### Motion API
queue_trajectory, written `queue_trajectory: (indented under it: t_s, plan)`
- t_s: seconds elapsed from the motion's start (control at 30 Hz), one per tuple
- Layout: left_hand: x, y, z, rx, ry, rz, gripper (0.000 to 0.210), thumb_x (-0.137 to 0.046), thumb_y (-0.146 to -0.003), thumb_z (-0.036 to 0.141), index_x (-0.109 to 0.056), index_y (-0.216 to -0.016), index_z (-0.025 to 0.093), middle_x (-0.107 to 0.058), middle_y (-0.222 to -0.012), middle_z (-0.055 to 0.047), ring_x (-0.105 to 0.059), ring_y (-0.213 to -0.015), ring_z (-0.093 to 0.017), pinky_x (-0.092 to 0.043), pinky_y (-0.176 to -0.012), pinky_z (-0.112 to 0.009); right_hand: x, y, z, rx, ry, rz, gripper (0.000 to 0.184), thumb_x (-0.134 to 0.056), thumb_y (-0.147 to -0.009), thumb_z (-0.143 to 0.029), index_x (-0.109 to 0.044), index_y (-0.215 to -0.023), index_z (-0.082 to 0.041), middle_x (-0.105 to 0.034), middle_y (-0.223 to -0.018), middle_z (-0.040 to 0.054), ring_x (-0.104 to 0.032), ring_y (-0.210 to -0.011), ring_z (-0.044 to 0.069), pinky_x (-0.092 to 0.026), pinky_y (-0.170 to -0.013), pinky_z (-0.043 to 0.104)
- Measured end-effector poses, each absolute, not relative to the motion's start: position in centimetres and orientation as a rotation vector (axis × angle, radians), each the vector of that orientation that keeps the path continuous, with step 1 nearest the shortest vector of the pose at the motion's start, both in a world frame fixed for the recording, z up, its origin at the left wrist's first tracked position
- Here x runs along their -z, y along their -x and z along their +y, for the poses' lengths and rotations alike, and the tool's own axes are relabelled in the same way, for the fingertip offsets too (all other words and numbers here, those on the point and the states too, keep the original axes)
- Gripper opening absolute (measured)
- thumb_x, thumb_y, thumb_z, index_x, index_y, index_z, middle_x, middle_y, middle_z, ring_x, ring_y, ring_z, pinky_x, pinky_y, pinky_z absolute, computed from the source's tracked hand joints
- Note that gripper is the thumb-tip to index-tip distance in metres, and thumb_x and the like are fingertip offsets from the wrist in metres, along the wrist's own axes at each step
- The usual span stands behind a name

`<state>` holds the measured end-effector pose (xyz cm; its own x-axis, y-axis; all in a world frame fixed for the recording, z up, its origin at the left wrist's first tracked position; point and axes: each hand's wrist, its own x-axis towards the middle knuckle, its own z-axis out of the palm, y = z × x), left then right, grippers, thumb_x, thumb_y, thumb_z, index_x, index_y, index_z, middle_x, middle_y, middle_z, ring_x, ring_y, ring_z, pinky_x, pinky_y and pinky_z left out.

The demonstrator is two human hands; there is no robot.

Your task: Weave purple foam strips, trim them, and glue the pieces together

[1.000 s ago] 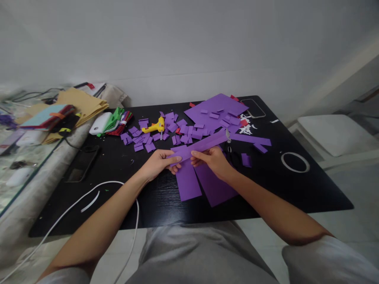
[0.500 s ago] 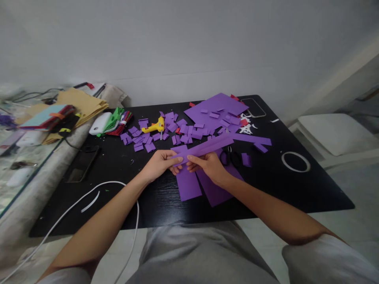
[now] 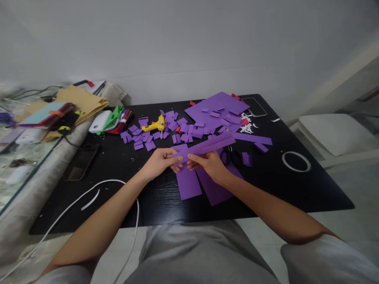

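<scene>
A long purple paper strip (image 3: 211, 145) with a lengthwise crease slants up to the right between my hands. My left hand (image 3: 162, 161) pinches its near left end between thumb and fingers. Close beside it, my right hand (image 3: 209, 163) grips the same strip, thumb on top. Below the hands lie a purple paper piece (image 3: 189, 185) and a larger purple sheet (image 3: 217, 193), both partly covered. Scissors (image 3: 235, 157) with dark handles rest just right of my right hand, their blades partly hidden.
Beyond the hands are a yellow glue gun (image 3: 154, 125), several small folded purple pieces (image 3: 145, 138) and a big purple sheet (image 3: 213, 104). A phone (image 3: 83, 161) and white cable (image 3: 97, 184) lie left. A white ring (image 3: 296, 161) sits right, near a chair (image 3: 328, 132).
Both hands keep the same hold on the strip, almost in place. The view has shifted very slightly.
</scene>
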<state>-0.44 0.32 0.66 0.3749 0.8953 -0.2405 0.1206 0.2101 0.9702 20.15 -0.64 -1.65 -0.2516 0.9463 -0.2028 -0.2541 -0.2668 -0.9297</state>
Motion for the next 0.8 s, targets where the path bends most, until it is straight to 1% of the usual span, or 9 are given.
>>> queue_trajectory:
  t_s: [0.23, 0.5, 0.8]
  plan:
    - [-0.6, 0.5, 0.5, -0.730, -1.250, 1.038, 0.041, -0.089, -0.073, 0.048, -0.072, -0.078, 0.011, -0.078, -0.075, -0.007, -0.070, -0.058, -0.014, -0.060, -0.059, -0.025, 1.6, -20.3, -0.5, -1.662, 1.049, -1.032, 0.038, -0.092, -0.064, -0.048, -0.078, -0.074, -0.015, -0.078, -0.072, 0.0067, -0.074, -0.061, 0.019, -0.065, -0.065, 0.035]
    - [0.0, 1.1, 0.8, -0.788, -1.181, 1.026, 0.036, -0.090, -0.073, 0.042, -0.070, -0.080, 0.012, -0.078, -0.073, -0.006, -0.071, -0.058, -0.013, -0.060, -0.060, -0.024, 1.4, -21.1, 0.4, -1.624, 1.054, -0.982, 0.038, -0.095, -0.059, -0.047, -0.078, -0.070, -0.015, -0.077, -0.069, 0.0056, -0.072, -0.059, 0.017, -0.064, -0.060, 0.029]
    - [0.1, 1.1, 0.9, -0.812, -1.178, 1.023, 0.034, -0.091, -0.072, 0.038, -0.071, -0.079, 0.012, -0.078, -0.071, -0.006, -0.071, -0.057, -0.014, -0.060, -0.059, -0.024, 1.8, -21.0, 0.5, -1.626, 1.029, -0.984, 0.036, -0.094, -0.061, -0.045, -0.078, -0.070, -0.015, -0.077, -0.069, 0.0059, -0.072, -0.058, 0.017, -0.063, -0.060, 0.030]
